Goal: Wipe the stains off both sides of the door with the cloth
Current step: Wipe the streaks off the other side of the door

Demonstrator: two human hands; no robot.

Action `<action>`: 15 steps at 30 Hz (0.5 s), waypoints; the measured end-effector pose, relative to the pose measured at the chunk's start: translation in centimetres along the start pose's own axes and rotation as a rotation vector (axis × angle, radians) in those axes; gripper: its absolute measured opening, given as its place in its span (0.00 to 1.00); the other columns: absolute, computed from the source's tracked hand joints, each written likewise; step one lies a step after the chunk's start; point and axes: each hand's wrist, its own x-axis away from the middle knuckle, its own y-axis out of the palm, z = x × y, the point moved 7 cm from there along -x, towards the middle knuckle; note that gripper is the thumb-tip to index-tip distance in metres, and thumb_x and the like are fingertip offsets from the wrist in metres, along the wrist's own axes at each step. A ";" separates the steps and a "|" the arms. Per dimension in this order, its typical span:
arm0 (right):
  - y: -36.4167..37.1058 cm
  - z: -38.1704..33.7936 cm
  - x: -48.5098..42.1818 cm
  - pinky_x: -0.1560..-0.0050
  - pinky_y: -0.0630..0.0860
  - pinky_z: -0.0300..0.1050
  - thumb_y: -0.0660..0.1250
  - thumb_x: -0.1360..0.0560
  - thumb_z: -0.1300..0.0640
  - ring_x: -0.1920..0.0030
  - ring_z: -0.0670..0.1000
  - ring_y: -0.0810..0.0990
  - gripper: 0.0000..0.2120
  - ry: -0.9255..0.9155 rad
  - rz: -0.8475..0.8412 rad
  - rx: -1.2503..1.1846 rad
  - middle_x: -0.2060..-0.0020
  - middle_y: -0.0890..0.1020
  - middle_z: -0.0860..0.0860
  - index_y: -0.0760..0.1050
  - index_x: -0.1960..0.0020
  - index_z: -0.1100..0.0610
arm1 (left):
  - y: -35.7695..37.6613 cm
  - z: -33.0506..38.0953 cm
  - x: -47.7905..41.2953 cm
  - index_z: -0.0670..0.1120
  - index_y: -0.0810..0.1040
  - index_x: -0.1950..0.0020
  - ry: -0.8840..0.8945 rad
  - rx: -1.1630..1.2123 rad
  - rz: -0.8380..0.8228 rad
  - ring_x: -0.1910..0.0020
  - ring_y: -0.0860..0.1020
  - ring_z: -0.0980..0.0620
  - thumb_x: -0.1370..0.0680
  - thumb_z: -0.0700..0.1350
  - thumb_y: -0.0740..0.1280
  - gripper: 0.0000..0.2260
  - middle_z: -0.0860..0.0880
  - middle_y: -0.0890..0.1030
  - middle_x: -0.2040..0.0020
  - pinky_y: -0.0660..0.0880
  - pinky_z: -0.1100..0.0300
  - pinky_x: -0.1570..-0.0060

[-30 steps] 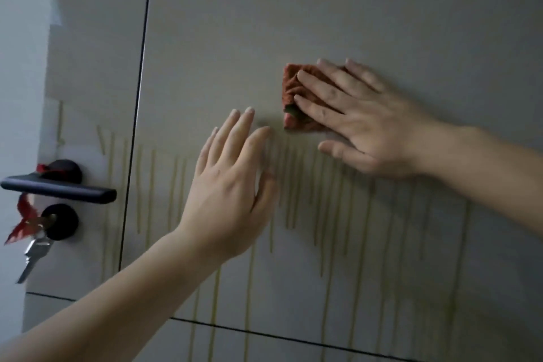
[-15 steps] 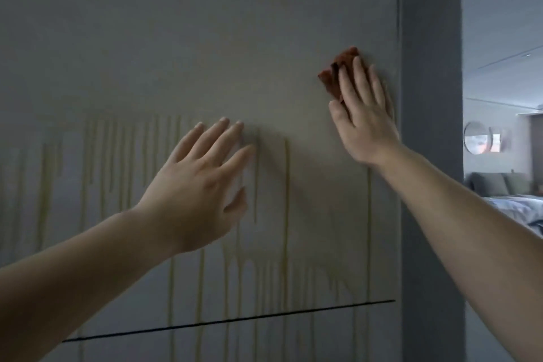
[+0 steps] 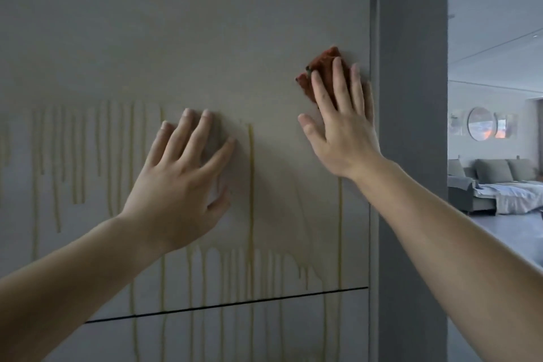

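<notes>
Door [image 3: 205, 23]: yellow drip stains [image 3: 250, 185] run below and left of the fingers of the right hand [image 3: 340, 126], which lie straight and slightly spread, pressing the cloth [image 3: 321, 67] flat. The left hand [image 3: 179, 179], fingers spread, braces the panel. Wipe downward with even pressure.

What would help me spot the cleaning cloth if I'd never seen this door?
Start with the grey door and follow it to its right edge, beside the dark frame. There the right hand presses flat on a crumpled cloth. It is the only rust-red thing there, above the yellow drips.
</notes>
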 end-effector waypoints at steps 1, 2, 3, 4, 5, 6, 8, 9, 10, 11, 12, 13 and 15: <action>0.7 -0.5 1.9 0.19 0.41 0.64 0.44 0.19 0.33 0.18 0.60 0.36 0.37 -0.030 -0.010 0.019 0.17 0.40 0.53 0.45 0.16 0.50 | 0.0 0.1 0.0 0.44 0.72 0.24 -0.007 0.004 0.000 0.21 0.60 0.29 0.22 0.58 0.59 0.30 0.33 0.63 0.21 0.60 0.30 0.26; 1.5 -1.2 4.3 0.20 0.44 0.67 0.44 0.19 0.33 0.18 0.61 0.37 0.38 -0.081 -0.023 0.053 0.16 0.40 0.54 0.45 0.16 0.52 | 0.1 0.1 0.0 0.44 0.72 0.23 -0.013 0.007 -0.001 0.21 0.59 0.29 0.22 0.58 0.58 0.31 0.33 0.62 0.21 0.60 0.30 0.25; 2.4 -1.6 6.7 0.20 0.46 0.68 0.44 0.18 0.33 0.18 0.62 0.38 0.38 -0.131 -0.053 0.086 0.16 0.41 0.54 0.45 0.16 0.54 | 0.2 0.1 0.1 0.44 0.71 0.23 -0.019 0.004 -0.005 0.20 0.58 0.30 0.22 0.59 0.57 0.31 0.33 0.62 0.20 0.59 0.30 0.25; 3.0 -1.6 8.1 0.20 0.47 0.69 0.43 0.18 0.33 0.18 0.62 0.39 0.38 -0.166 -0.074 0.112 0.16 0.42 0.55 0.46 0.16 0.55 | 0.3 0.1 0.2 0.43 0.70 0.23 -0.024 -0.001 -0.008 0.20 0.57 0.30 0.21 0.59 0.57 0.31 0.33 0.61 0.20 0.58 0.30 0.25; 3.1 -1.2 8.2 0.20 0.48 0.69 0.42 0.18 0.33 0.17 0.62 0.39 0.38 -0.180 -0.073 0.111 0.16 0.43 0.54 0.47 0.16 0.55 | 0.4 0.2 0.2 0.43 0.70 0.23 -0.030 -0.010 -0.007 0.20 0.56 0.30 0.21 0.59 0.57 0.31 0.33 0.61 0.20 0.57 0.30 0.25; 2.7 -0.5 7.1 0.20 0.48 0.67 0.40 0.18 0.33 0.17 0.61 0.39 0.37 -0.159 -0.058 0.092 0.16 0.44 0.53 0.48 0.16 0.54 | 0.6 0.2 0.2 0.43 0.70 0.23 -0.037 -0.019 -0.002 0.20 0.56 0.30 0.21 0.58 0.58 0.30 0.33 0.60 0.20 0.57 0.30 0.25; 1.4 0.9 3.8 0.19 0.44 0.62 0.39 0.19 0.32 0.18 0.57 0.36 0.37 -0.014 -0.032 -0.003 0.16 0.41 0.50 0.46 0.16 0.51 | 0.8 0.4 0.2 0.43 0.70 0.23 -0.055 -0.021 0.002 0.20 0.55 0.30 0.20 0.58 0.59 0.30 0.33 0.60 0.20 0.57 0.30 0.25; 1.0 1.4 2.7 0.18 0.41 0.59 0.38 0.20 0.32 0.18 0.55 0.33 0.37 0.058 -0.034 -0.058 0.17 0.39 0.48 0.43 0.16 0.50 | 1.0 0.5 0.3 0.43 0.70 0.23 -0.066 -0.015 0.005 0.19 0.55 0.30 0.21 0.58 0.59 0.30 0.34 0.60 0.20 0.57 0.30 0.25; 1.0 1.3 2.4 0.19 0.39 0.59 0.38 0.20 0.32 0.19 0.55 0.32 0.37 0.089 -0.027 -0.078 0.17 0.37 0.47 0.41 0.16 0.49 | 1.1 0.5 0.3 0.43 0.70 0.23 -0.076 -0.011 0.010 0.19 0.55 0.31 0.21 0.58 0.59 0.31 0.34 0.60 0.19 0.57 0.30 0.25; 1.3 0.7 3.2 0.19 0.38 0.60 0.38 0.20 0.32 0.19 0.56 0.32 0.37 0.078 -0.006 -0.055 0.17 0.37 0.49 0.41 0.16 0.49 | 1.1 0.5 0.3 0.43 0.70 0.23 -0.081 -0.011 0.018 0.19 0.55 0.31 0.21 0.58 0.60 0.30 0.34 0.60 0.19 0.57 0.30 0.25; 1.9 -0.4 4.9 0.19 0.40 0.63 0.39 0.19 0.32 0.18 0.58 0.33 0.37 0.026 -0.002 -0.015 0.17 0.38 0.51 0.42 0.16 0.50 | 1.1 0.5 0.3 0.43 0.70 0.22 -0.084 -0.012 0.024 0.19 0.54 0.32 0.21 0.58 0.60 0.30 0.34 0.59 0.19 0.57 0.30 0.25; 2.8 -1.5 7.3 0.19 0.41 0.65 0.40 0.18 0.33 0.18 0.60 0.35 0.37 -0.047 -0.025 0.018 0.17 0.39 0.53 0.43 0.16 0.51 | 1.2 0.5 0.3 0.44 0.70 0.22 -0.087 -0.012 0.029 0.19 0.54 0.32 0.21 0.58 0.60 0.30 0.34 0.59 0.19 0.56 0.30 0.25; 4.2 -2.7 11.3 0.20 0.45 0.67 0.42 0.17 0.34 0.18 0.62 0.39 0.35 -0.187 -0.085 0.056 0.16 0.43 0.55 0.44 0.16 0.51 | 1.2 0.4 0.3 0.44 0.69 0.22 -0.088 -0.011 0.031 0.18 0.53 0.32 0.20 0.58 0.61 0.30 0.35 0.59 0.19 0.56 0.30 0.24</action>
